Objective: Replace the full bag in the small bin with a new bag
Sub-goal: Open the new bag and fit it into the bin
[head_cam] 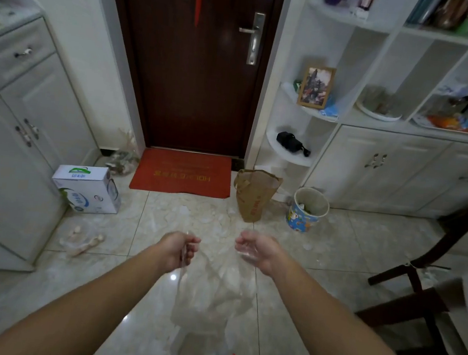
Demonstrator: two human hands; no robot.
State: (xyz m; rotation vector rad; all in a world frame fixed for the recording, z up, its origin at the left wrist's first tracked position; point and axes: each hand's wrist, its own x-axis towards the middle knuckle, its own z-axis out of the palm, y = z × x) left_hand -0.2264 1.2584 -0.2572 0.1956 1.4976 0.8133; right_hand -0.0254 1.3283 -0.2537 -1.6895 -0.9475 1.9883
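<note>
New bag: a clear plastic bag hangs between two outstretched arms over the tiled floor, its mouth pulled apart, its lower part drooping toward the bottom edge of the frame.
Left hand: the left hand has its fingers curled round one edge of the bag's mouth, gripping the film.
Right hand: the right hand is turned palm up, fingers loosely bent, with the other edge of the film gathered in them.
Small bin: a small bin with a cartoon print stands on the floor ahead and to the right, well apart from the hands, with rubbish showing inside its rim.
Beside the bin: a brown paper bag stands just to its left.
Further out: a red doormat lies before a dark door; a white carton sits by the left cabinet; white shelves and a dark chair are at right.
</note>
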